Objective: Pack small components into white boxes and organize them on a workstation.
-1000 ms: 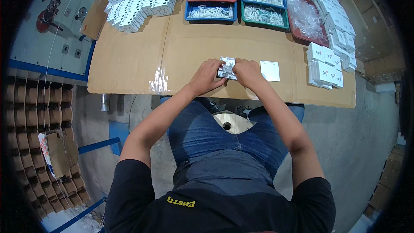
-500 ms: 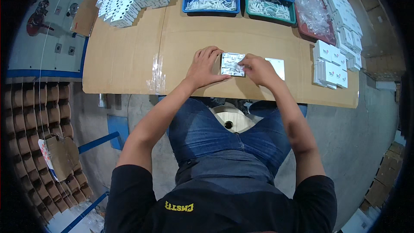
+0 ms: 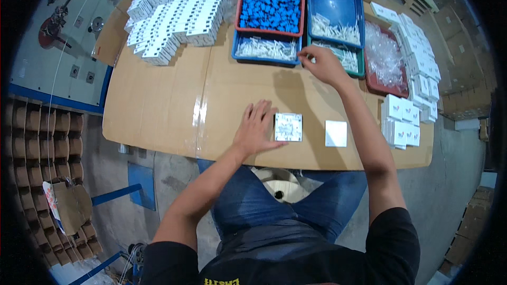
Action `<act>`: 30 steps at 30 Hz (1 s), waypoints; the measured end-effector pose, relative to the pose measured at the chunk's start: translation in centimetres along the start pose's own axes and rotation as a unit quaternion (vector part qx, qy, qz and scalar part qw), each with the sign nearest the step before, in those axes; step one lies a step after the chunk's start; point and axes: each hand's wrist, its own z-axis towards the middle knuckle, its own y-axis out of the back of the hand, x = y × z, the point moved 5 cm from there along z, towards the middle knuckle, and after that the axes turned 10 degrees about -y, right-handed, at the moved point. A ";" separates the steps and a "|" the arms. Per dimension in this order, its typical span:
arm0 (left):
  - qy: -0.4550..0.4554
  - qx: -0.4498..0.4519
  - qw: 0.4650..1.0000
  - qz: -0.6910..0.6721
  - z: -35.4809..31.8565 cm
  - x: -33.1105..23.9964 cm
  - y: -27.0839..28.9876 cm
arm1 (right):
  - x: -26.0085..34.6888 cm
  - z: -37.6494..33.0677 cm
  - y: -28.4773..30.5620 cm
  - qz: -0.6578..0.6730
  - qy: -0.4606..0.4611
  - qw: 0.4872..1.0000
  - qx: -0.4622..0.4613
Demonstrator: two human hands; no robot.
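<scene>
A small square open box (image 3: pixel 288 127) with white parts inside lies near the front of the cardboard-covered table. My left hand (image 3: pixel 257 129) rests beside it, fingers spread, thumb and fingertips against its left side. My right hand (image 3: pixel 323 64) is raised at the trays, by the right edge of a blue tray of white plastic pieces (image 3: pixel 266 48). Its fingers are curled together; whether anything is between them is hidden. To the right of the box lies a flat white square piece (image 3: pixel 336 133).
Behind stand a red tray of blue pieces (image 3: pixel 270 10), an upper blue tray (image 3: pixel 334 0) and a green tray (image 3: pixel 351 60), both with white pieces. A red tray of clear plastic bags (image 3: pixel 383 55) is at right. White boxes are stacked far left (image 3: pixel 185 16) and right (image 3: pixel 404 121).
My right hand has left the box and gone forward to the trays. My left hand stays beside the box. The whole view has shifted, so the table sits lower in it.
</scene>
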 end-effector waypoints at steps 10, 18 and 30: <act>0.022 0.033 0.999 -0.005 0.9 0.0 0.6 | 1.7 23.6 -0.6 -0.167 0.094 0.960 -0.206; 0.040 0.049 0.998 -0.024 0.8 0.5 0.9 | 2.5 31.0 -3.9 -0.255 0.059 0.947 -0.185; 0.025 0.079 0.996 -0.011 1.2 -0.2 0.2 | -0.5 28.6 0.0 0.273 0.041 0.955 -0.105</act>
